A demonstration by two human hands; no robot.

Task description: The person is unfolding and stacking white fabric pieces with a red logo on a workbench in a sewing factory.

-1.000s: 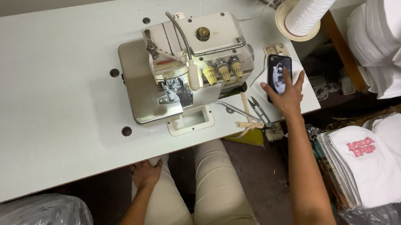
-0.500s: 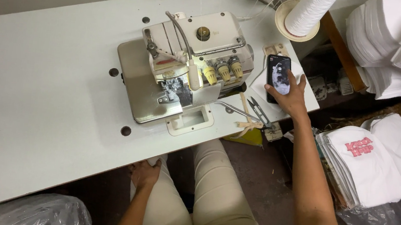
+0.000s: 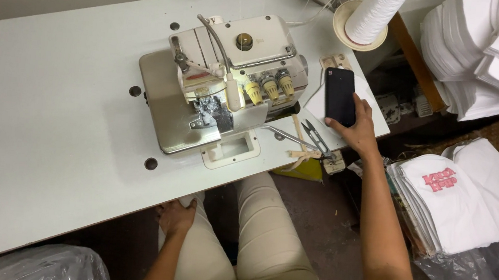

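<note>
Smartphone, dark screen, flat on white table near right edge, beside overlock machine. Right hand fingers curled round its lower end. Left hand flat on thigh, holding nothing. Risk: careless nudge slides phone off edge, or hand catches thread snips.

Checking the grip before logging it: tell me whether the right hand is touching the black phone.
Touching. The head view shows the right hand with its fingers on the black phone's lower edge on the table.
</note>
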